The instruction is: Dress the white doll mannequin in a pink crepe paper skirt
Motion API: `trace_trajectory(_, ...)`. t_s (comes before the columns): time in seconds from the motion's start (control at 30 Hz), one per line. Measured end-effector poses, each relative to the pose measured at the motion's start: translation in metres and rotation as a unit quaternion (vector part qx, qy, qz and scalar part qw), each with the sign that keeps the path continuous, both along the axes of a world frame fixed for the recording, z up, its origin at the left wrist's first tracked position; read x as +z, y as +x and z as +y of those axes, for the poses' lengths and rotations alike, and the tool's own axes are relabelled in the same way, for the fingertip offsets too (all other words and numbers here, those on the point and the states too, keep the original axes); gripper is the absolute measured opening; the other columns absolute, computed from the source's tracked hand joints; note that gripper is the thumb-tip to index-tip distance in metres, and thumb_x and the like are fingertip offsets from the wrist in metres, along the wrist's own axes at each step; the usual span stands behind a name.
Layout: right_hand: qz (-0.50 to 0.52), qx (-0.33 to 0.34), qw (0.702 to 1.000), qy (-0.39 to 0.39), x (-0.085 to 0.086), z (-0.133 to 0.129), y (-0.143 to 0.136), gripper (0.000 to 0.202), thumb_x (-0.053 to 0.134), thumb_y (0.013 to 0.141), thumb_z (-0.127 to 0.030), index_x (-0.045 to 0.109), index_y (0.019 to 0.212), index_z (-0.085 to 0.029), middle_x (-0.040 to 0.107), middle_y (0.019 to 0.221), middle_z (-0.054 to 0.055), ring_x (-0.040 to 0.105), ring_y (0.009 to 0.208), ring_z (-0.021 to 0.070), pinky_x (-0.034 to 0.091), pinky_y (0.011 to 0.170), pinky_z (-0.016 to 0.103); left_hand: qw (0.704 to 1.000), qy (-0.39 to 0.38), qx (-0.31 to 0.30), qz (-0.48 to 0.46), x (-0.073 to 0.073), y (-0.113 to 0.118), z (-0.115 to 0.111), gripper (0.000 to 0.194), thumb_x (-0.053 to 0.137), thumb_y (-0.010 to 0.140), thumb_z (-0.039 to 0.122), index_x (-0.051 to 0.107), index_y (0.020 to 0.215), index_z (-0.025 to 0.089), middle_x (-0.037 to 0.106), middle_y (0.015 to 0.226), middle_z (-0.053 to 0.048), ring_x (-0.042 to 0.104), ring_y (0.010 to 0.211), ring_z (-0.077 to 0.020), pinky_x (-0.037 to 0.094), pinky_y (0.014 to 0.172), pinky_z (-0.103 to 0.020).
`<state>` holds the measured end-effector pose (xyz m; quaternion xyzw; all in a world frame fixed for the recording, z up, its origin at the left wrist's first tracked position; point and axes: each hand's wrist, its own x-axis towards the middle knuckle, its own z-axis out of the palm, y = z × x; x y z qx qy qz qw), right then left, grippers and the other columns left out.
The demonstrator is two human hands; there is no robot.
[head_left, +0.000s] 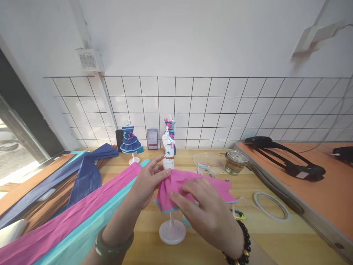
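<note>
A small white dress form [168, 147] stands upright on a round white base [172, 232] in the middle of the table. Pink fabric [176, 179] with a light blue edge wraps around its lower part like a skirt, and a loose length stretches to the right. My left hand [149, 179] pinches the fabric's upper edge against the form with thumb and fingers. Over the front of the fabric lies my right hand [205, 209], its thumb and fingers closed on a fold. What sits under the right fingers is partly hidden.
Behind stand two dressed forms, one in a blue dress [130, 140], beside a phone [152, 139]. Pink and light blue strips [104, 187] lie left. To the right are a lidded glass [236, 162], a tape roll [271, 206] and a yellow cutter [241, 215].
</note>
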<state>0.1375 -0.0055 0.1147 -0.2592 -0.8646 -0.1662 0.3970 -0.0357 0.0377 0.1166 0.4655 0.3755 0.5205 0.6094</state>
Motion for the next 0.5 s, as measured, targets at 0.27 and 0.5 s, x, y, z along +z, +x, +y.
trace_trajectory(0.27,-0.057,0.057,0.996,0.026,-0.012,-0.001,-0.013,0.023,0.038,0.082,-0.004,0.060,0.079,-0.012,0.054,0.062,0.006,0.045,0.057,0.0167,0.033,0.052,0.032,1.000,-0.013,0.009,0.010,0.000,-0.003,0.001,0.067,0.069,0.070,0.031,0.041,0.131,0.023,0.066,0.097,-0.005,0.059,0.082,-0.0153,0.043,0.071,-0.027)
trace_trajectory(0.5,0.063,0.115,0.983,-0.129,-0.003,-0.001,-0.004,0.020,0.049,0.084,-0.022,0.054,0.101,-0.014,0.062,0.082,0.008,0.053,0.076,0.0191,0.043,0.066,0.033,0.995,0.049,-0.059,0.057,0.005,-0.012,0.000,0.059,0.067,0.074,0.028,0.043,0.127,0.019,0.068,0.098,-0.009,0.060,0.094,-0.0223,0.043,0.082,-0.035)
